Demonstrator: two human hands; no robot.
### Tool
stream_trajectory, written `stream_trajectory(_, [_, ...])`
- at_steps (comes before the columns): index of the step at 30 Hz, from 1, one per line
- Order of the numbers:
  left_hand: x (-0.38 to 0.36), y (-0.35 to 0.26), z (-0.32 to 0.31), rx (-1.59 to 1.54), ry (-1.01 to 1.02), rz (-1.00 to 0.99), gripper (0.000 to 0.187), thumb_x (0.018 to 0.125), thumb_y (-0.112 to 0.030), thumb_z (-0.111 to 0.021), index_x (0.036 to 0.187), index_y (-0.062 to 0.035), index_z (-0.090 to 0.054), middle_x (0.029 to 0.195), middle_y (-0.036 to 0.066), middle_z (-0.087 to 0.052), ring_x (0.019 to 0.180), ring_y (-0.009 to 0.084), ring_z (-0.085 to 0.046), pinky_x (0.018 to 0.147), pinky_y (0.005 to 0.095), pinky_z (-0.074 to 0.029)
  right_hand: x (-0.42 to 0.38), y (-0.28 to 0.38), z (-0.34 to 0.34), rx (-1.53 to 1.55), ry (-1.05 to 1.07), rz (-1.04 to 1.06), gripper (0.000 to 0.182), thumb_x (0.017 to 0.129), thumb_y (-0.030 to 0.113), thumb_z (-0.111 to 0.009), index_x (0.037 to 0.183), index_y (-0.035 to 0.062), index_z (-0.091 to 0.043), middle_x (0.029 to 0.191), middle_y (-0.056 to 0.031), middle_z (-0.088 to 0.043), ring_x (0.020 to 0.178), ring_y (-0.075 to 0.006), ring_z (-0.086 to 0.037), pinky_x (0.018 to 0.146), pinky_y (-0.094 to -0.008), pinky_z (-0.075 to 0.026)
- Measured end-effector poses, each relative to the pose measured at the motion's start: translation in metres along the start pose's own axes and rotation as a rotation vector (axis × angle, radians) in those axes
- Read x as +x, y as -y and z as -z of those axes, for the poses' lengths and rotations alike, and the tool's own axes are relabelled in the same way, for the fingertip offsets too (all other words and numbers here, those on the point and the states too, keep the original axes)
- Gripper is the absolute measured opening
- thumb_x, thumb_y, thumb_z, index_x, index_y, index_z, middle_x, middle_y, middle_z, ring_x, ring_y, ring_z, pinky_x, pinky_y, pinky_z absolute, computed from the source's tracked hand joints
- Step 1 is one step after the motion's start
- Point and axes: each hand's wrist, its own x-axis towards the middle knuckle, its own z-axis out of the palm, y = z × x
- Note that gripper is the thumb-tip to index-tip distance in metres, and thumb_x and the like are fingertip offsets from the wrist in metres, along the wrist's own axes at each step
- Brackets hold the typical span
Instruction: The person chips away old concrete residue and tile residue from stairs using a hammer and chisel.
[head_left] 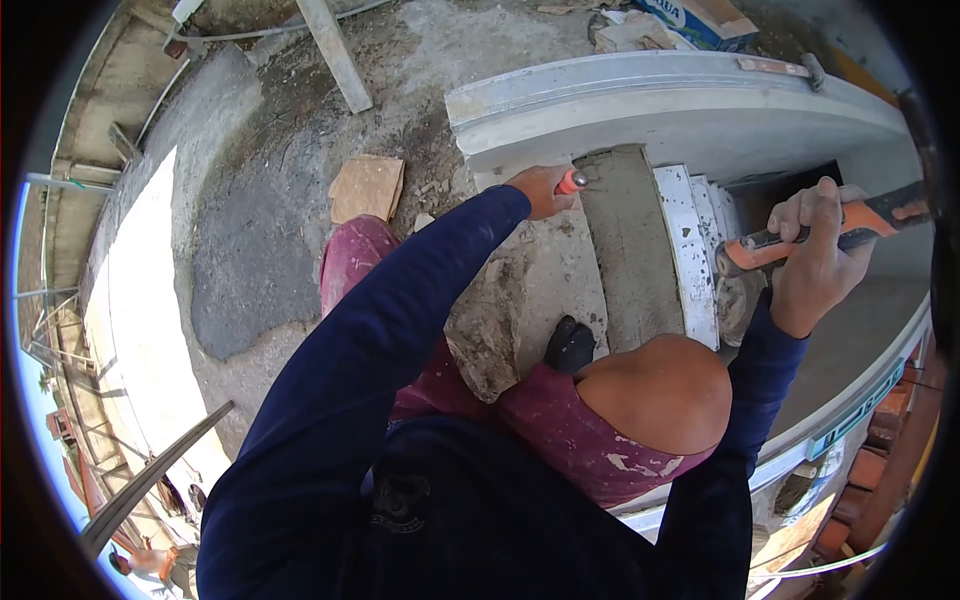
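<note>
Orange-handled tool (571, 182) sits in your left hand (543, 192), with the fingers closed around the grip; its working end is too small to make out. That hand is over the pale slab (560, 270), near the upper left edge of the grey cement strip (628, 250). The strip lies between the slab and a white speckled board (687, 255). Your right hand (822, 245) is raised beyond the board, its fingers wrapped around an orange-and-black tool (765, 252) and well apart from the cement. Your dark-covered foot (570, 345) rests on the slab, beside the strip. A curved pale wall (660, 125) borders the work area. On the ground to the left lies a flat brown piece (366, 188), near your knee.
</note>
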Motion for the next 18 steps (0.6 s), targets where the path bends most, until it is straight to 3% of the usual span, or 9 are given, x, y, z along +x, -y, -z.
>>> stream_trajectory(2, [-0.005,0.003,-0.006,0.017,0.026,0.018,0.053,0.086,-0.043,-0.069,0.122,-0.0081,-0.052,0.106,0.022,-0.065,0.104,0.0401,-0.061,0.088,0.0449,-0.046,-0.014,-0.025,-0.006,0.212,-0.08,-0.018,0.008,0.092,0.006,-0.058,0.089,0.0002,-0.053,0.065,-0.0073,-0.053,0.053,-0.0162,-0.051,0.054,-0.0326,-0.046])
stream_trajectory(4, [-0.001,0.001,-0.003,0.029,0.012,0.001,0.053,0.086,-0.043,-0.069,0.123,-0.0086,-0.052,0.107,0.022,-0.065,0.105,0.0403,-0.061,0.089,0.0451,-0.046,-0.085,-0.118,0.009,-0.546,0.083,-0.133,0.013,0.086,0.008,-0.063,0.091,-0.0015,-0.056,0.068,-0.0127,-0.058,0.057,-0.023,-0.057,0.058,-0.0362,-0.049])
stream_trajectory(6, [-0.008,-0.003,-0.007,0.008,0.036,-0.009,0.052,0.086,-0.042,-0.069,0.123,-0.009,-0.052,0.108,0.022,-0.065,0.105,0.0405,-0.06,0.089,0.0453,-0.046,-0.121,-0.144,0.013,-0.862,0.671,-0.296,0.014,0.078,0.004,-0.062,0.088,-0.0032,-0.056,0.067,-0.0119,-0.059,0.06,-0.0233,-0.061,0.056,-0.0345,-0.047])
stream_trajectory(8, [0.002,0.012,-0.018,0.095,-0.072,-0.102,0.052,0.087,-0.042,-0.068,0.124,-0.0098,-0.052,0.108,0.022,-0.065,0.104,0.0405,-0.06,0.09,0.0453,-0.046,-0.096,-0.133,0.021,-0.615,0.574,-0.505,0.011,0.08,0.004,-0.061,0.085,-0.0027,-0.055,0.064,-0.0093,-0.057,0.055,-0.0196,-0.058,0.052,-0.033,-0.045])
stream_trajectory(9, [-0.004,0.007,-0.017,0.072,-0.027,-0.054,0.052,0.087,-0.043,-0.068,0.124,-0.0099,-0.052,0.107,0.022,-0.065,0.104,0.0405,-0.06,0.089,0.0454,-0.046,-0.096,-0.11,0.026,-0.491,0.535,-0.654,0.01,0.08,0.004,-0.061,0.084,-0.0024,-0.054,0.063,-0.008,-0.056,0.052,-0.0177,-0.057,0.05,-0.0323,-0.045])
stream_trajectory(10, [-0.001,-0.001,-0.007,0.062,0.017,-0.022,0.053,0.087,-0.044,-0.068,0.124,-0.0099,-0.052,0.106,0.021,-0.065,0.103,0.0404,-0.061,0.089,0.0455,-0.046,-0.081,-0.081,0.023,-0.416,0.439,-0.651,0.008,0.084,0.003,-0.06,0.081,-0.0005,-0.053,0.061,-0.004,-0.053,0.045,-0.0109,-0.05,0.044,-0.0285,-0.041])
stream_trajectory(13, [0.002,-0.006,-0.002,0.035,0.066,-0.029,0.051,0.087,-0.044,-0.067,0.122,-0.0098,-0.053,0.105,0.022,-0.065,0.102,0.0406,-0.061,0.088,0.0461,-0.046,-0.026,-0.023,0.028,-0.3,0.178,-0.354,0.007,0.091,0.003,-0.056,0.086,0.0011,-0.052,0.061,-0.0024,-0.052,0.044,-0.008,-0.046,0.043,-0.0248,-0.038])
stream_trajectory(15, [0.004,-0.009,0.0,0.059,0.078,-0.003,0.051,0.087,-0.044,-0.067,0.122,-0.0094,-0.053,0.105,0.022,-0.065,0.102,0.0407,-0.061,0.088,0.0463,-0.046,0.004,-0.004,0.018,-0.018,-0.051,-0.102,0.007,0.093,0.003,-0.055,0.088,0.0021,-0.051,0.062,-0.0015,-0.045,0.048,-0.0092,-0.042,0.048,-0.0258,-0.041])
stream_trajectory(18, [0.0,-0.005,-0.008,0.072,0.073,0.003,0.052,0.087,-0.044,-0.067,0.122,-0.0088,-0.053,0.106,0.022,-0.065,0.102,0.0406,-0.061,0.088,0.0463,-0.046,-0.022,-0.047,-0.001,0.262,-0.091,-0.003,0.006,0.093,0.001,-0.052,0.088,0.0009,-0.05,0.065,-0.0041,-0.048,0.05,-0.0125,-0.046,0.052,-0.0296,-0.044])
